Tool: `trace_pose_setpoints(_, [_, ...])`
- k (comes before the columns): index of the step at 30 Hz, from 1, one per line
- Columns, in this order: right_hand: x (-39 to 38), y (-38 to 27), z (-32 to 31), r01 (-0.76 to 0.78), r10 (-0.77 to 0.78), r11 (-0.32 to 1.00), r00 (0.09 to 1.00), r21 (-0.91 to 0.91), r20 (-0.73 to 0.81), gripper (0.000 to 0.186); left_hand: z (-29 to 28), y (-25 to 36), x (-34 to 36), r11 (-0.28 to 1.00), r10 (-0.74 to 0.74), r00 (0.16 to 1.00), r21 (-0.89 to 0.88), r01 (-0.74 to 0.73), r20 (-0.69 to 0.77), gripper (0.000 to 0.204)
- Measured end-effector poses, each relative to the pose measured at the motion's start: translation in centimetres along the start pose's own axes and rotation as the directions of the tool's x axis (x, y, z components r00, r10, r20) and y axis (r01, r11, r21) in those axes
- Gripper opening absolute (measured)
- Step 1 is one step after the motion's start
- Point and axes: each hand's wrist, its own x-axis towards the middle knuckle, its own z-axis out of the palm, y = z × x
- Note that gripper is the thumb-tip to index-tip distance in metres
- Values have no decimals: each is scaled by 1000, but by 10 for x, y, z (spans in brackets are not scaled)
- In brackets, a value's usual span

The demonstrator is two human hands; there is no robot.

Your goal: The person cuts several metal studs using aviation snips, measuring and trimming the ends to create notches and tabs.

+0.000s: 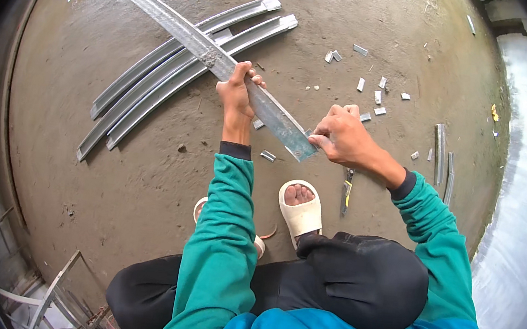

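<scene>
Head view: long grey metal channel (223, 65), dirt-smudged, near end bluish.

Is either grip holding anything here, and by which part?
The left grip holds a long metal channel partway along, nearer its lower end. The right grip is at that end's edge; whether it pinches it cannot be told.

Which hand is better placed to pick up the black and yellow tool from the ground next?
Likely the right hand: it is nearer the tool, while the left hand is wrapped around the metal strip.
</scene>
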Motion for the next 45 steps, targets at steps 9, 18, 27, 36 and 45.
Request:
trace_pose_setpoints(9, [6, -19, -10, 67, -160, 939, 953, -338, -256, 19, 1, -21, -7, 955, 296, 954, 14, -296, -50, 13])
trace_pose_setpoints(18, [-35, -4, 50, -428, 442, -229, 755, 874, 485, 53, -5, -37, -30, 828, 528, 833, -320, -461, 166, 26])
trace_pose_setpoints(27, [23, 3, 85, 221, 666, -442, 730, 870, 153, 24, -38, -60, -52, 959, 224, 791, -272, -76, 569, 44])
trace_pose_setpoints(36, [24, 35, 103, 441, 747, -156, 639, 884, -186, 21, -48, -15, -76, 568, -762, 553, 756, 324, 336, 74])
trace_pose_setpoints(45, [7, -1, 89, 503, 587, -295, 766, 813, -261, 30, 54, 5, -57, -103, -293, 551, 547, -831, 782, 57])
